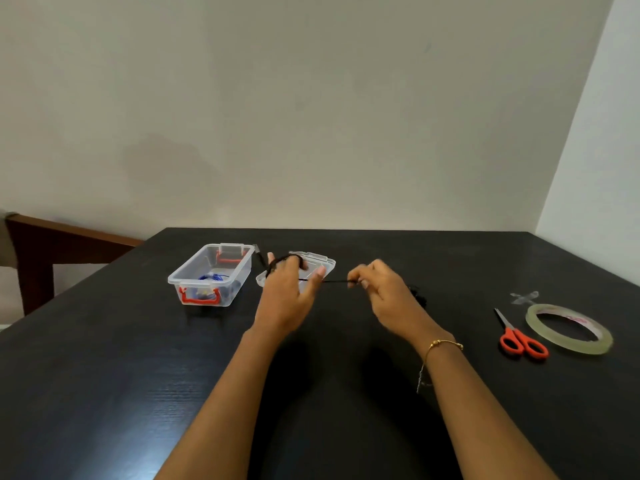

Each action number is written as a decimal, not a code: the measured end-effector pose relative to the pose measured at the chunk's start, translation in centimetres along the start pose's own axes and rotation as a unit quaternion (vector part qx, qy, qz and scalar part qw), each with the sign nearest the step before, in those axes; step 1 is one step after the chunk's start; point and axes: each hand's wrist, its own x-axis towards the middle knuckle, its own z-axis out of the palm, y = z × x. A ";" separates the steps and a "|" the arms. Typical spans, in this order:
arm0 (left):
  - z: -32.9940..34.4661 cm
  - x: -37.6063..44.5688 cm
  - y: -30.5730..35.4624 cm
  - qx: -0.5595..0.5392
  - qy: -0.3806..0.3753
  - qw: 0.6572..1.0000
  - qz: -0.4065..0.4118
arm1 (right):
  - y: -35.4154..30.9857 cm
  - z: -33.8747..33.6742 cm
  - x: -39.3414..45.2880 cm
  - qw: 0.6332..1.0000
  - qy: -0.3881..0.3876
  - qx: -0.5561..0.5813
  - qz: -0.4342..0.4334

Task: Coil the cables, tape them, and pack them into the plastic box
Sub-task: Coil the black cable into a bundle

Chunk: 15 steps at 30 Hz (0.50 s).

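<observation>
Cable point(329, 280) looped around left fingers point(294, 263), right-pinched

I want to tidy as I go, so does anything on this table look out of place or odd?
Mostly no. The one oddity is a crumpled scrap of clear tape stuck on the table beyond the scissors and tape roll. The box lid lies off beside the plastic box, as packing needs.
</observation>
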 end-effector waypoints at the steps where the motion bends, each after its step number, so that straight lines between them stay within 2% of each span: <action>1: 0.1 -0.1 0.2 0.048 -0.042 0.998 0.014 | 0.3 0.0 0.0 0.999 0.047 -0.005 -0.008; 3: 0.3 -0.2 0.6 0.091 -0.094 0.991 0.041 | 0.9 -0.2 0.1 0.992 0.125 -0.017 -0.022; 5: 0.3 -0.1 1.0 0.085 -0.120 0.988 0.056 | 1.5 -0.4 0.1 0.979 0.200 -0.014 -0.028; 6: 0.2 -0.1 1.3 0.043 -0.137 0.989 0.045 | 1.7 -0.5 0.1 0.973 0.230 -0.004 -0.023; 8: -0.1 -0.2 2.1 -0.127 -0.187 0.974 -0.014 | 2.1 -0.8 0.3 0.965 0.259 0.028 0.004; 9: -0.3 -0.3 2.5 -0.228 -0.213 0.949 -0.042 | 2.4 -0.8 0.3 0.966 0.254 0.043 0.020; 11: -1.1 -0.4 3.4 -0.416 -0.247 0.872 -0.075 | 2.9 -0.6 0.2 0.976 0.208 0.059 0.034; 13: -1.9 -0.2 3.8 -0.571 -0.239 0.779 -0.099 | 3.1 -0.1 0.0 0.989 0.126 0.070 0.038; 15: -2.3 -0.1 3.7 -0.678 -0.202 0.697 -0.120 | 2.9 0.6 0.0 0.997 0.044 0.046 0.043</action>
